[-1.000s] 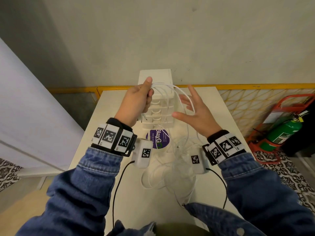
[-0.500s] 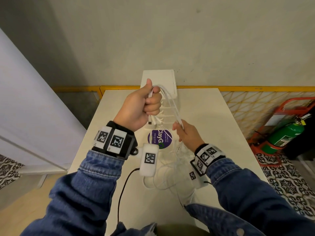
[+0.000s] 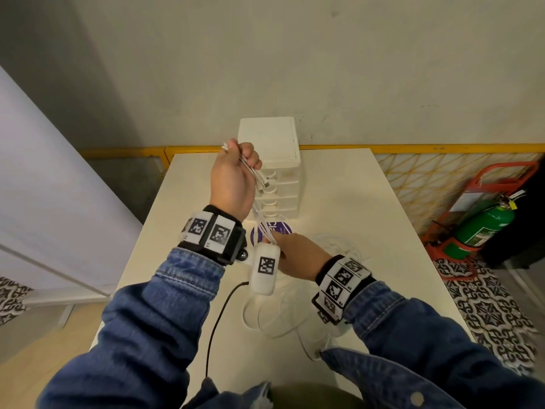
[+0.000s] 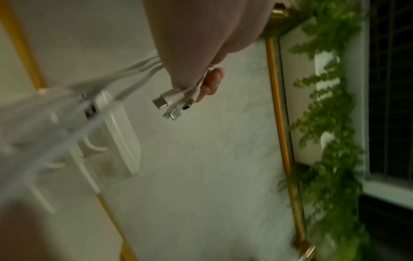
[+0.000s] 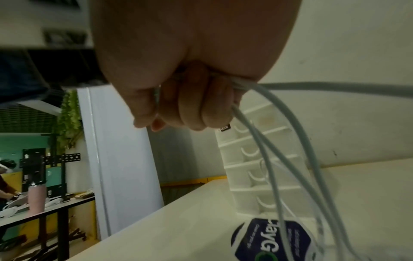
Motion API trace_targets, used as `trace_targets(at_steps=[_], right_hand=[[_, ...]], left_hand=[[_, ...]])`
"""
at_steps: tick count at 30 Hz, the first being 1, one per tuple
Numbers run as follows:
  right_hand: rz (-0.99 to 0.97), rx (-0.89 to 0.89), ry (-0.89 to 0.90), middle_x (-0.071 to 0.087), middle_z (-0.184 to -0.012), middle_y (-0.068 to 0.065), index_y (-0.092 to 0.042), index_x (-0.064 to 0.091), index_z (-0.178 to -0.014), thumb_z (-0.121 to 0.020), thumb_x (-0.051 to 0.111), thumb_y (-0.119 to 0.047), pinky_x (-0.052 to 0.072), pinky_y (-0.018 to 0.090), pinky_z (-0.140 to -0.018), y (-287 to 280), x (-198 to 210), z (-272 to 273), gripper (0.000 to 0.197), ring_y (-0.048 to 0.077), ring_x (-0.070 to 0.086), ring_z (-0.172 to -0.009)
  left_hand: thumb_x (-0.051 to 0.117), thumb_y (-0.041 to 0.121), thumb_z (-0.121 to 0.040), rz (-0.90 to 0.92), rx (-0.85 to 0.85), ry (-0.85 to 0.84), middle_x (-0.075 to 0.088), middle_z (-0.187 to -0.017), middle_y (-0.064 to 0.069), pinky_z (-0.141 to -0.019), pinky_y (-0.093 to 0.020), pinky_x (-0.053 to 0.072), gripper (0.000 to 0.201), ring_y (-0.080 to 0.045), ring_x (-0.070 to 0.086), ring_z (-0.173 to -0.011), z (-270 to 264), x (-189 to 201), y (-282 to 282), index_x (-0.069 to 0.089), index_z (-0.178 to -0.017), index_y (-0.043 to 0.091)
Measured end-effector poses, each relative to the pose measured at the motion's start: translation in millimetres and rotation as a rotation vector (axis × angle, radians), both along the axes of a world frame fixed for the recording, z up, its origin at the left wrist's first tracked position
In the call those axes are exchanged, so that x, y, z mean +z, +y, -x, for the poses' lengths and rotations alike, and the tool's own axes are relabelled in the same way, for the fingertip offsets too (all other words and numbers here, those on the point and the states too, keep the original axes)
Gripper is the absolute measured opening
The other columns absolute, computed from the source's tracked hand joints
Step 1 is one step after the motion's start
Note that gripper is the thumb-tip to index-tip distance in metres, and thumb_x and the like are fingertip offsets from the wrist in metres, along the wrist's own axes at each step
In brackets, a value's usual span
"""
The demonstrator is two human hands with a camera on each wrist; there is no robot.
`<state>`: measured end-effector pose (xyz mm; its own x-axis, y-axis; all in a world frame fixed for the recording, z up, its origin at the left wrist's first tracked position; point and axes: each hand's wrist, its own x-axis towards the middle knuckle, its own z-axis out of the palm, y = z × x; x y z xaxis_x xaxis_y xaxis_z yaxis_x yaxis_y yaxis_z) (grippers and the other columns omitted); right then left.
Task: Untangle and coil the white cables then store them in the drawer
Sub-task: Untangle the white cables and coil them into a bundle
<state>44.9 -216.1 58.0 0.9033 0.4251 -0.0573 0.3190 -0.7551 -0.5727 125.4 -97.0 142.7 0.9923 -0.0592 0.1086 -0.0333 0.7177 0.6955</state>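
Observation:
Held above the white table [image 3: 354, 202], my left hand [image 3: 239, 169] grips a bundle of white cables [image 3: 250, 169]. Their plug ends [image 4: 170, 104] stick out below the fist. The strands run taut down to my right hand [image 3: 295, 255], which grips them [image 5: 290, 141] low, just over the purple sticker [image 3: 283, 228]. More white cable [image 3: 265, 317] lies in loose loops on the table under my right wrist. The white drawer unit [image 3: 274, 143] stands at the table's far edge, behind my left hand. All its drawers [image 5: 245, 167] look shut.
A green fire extinguisher [image 3: 483, 225] and a red trolley [image 3: 501, 178] stand on the floor at the right, beside a yellow mesh fence [image 3: 427, 178]. A grey-white panel [image 3: 44, 187] is at the left. A black wire [image 3: 218, 320] hangs from my left wrist.
My right hand closed on the cables and slid down them toward me, pulling the strands straight. My left hand stayed raised with the plug ends and turned slightly.

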Motion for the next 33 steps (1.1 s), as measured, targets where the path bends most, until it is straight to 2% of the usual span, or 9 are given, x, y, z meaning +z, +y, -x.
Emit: trace_targets(at_steps=[5,9,11,14,18,21,25,29,33], right_hand=[[-0.027,0.045,-0.110,0.048,-0.062,-0.007,-0.025,0.048,-0.075,-0.085,0.054,-0.028,0.031,0.022,-0.057,-5,20,4,0.012,0.012,0.043,-0.057],[-0.154,-0.031,-0.201,0.064,-0.068,0.006,-0.013,0.061,-0.082,-0.087,0.052,-0.035,0.041,0.034,-0.059,-21,39,1,0.024,0.019,0.054,-0.061],[-0.274,-0.071,-0.241,0.067,-0.073,0.002,-0.018,0.066,-0.088,-0.087,0.054,-0.035,0.045,0.033,-0.064,-28,48,-4,0.020,0.016,0.059,-0.066],[-0.358,-0.123,-0.312,0.062,-0.064,-0.002,-0.027,0.059,-0.090,-0.083,0.064,-0.030,0.043,0.030,-0.061,-36,63,-12,0.010,0.014,0.056,-0.059],[-0.491,-0.200,-0.281,0.046,-0.054,-0.004,-0.024,0.048,-0.094,-0.076,0.072,-0.029,0.034,0.023,-0.055,-46,73,-25,0.030,0.011,0.041,-0.051],[-0.597,-0.209,-0.218,0.046,-0.056,-0.001,-0.028,0.050,-0.087,-0.083,0.055,-0.039,0.037,0.022,-0.052,-47,67,-30,0.013,0.010,0.040,-0.049],[-0.619,-0.246,-0.174,0.048,-0.060,-0.002,-0.021,0.051,-0.095,-0.098,0.037,-0.025,0.038,0.015,-0.049,-40,42,-27,0.015,0.001,0.044,-0.046],[-0.491,-0.272,-0.102,0.050,-0.060,-0.003,-0.008,0.048,-0.088,-0.098,0.038,-0.026,0.041,0.021,-0.057,-27,4,-21,0.023,0.004,0.046,-0.050],[-0.423,-0.282,0.042,0.057,-0.069,0.000,-0.007,0.052,-0.080,-0.098,0.038,-0.024,0.042,0.021,-0.066,-20,-16,-15,0.029,0.011,0.052,-0.063]], left_hand=[[0.026,0.018,-0.104,-0.750,0.086,-0.279,0.042,-0.067,0.000,-0.057,-0.016,0.036,0.024,-0.005,0.038,-0.054,4,-16,1,0.039,-0.085,0.011],[0.034,0.020,-0.103,-1.121,-0.260,-0.323,0.049,-0.067,0.000,-0.057,-0.019,0.036,0.024,-0.005,0.042,-0.055,12,-28,8,0.042,-0.080,0.016],[0.040,0.019,-0.100,-1.241,-0.368,-0.273,0.049,-0.067,-0.002,-0.057,-0.024,0.035,0.025,-0.011,0.044,-0.059,18,-29,9,0.045,-0.076,0.014],[0.037,0.027,-0.097,-1.034,-0.595,-0.194,0.039,-0.053,-0.004,-0.045,-0.025,0.025,0.034,-0.014,0.033,-0.045,28,-24,6,0.046,-0.068,0.012],[0.016,0.046,-0.100,-0.727,-0.780,-0.024,0.029,-0.044,0.006,-0.039,-0.021,0.011,0.054,-0.005,0.020,-0.035,34,-16,0,0.047,-0.074,0.011],[0.021,0.040,-0.101,-0.605,-0.788,-0.039,0.028,-0.043,0.009,-0.036,-0.018,0.012,0.046,-0.003,0.017,-0.033,36,-8,1,0.045,-0.072,0.014],[0.017,0.037,-0.103,-0.348,-0.732,-0.006,0.031,-0.040,0.011,-0.035,-0.018,0.014,0.052,-0.006,0.011,-0.034,35,2,2,0.046,-0.066,0.015],[0.017,0.038,-0.102,-0.034,-0.605,-0.016,0.035,-0.040,0.011,-0.035,-0.018,0.019,0.050,-0.008,0.013,-0.035,30,12,2,0.047,-0.069,0.016],[0.022,0.038,-0.102,0.280,-0.505,-0.030,0.038,-0.044,0.008,-0.038,-0.017,0.029,0.042,-0.004,0.033,-0.033,19,23,6,0.045,-0.076,0.015]])
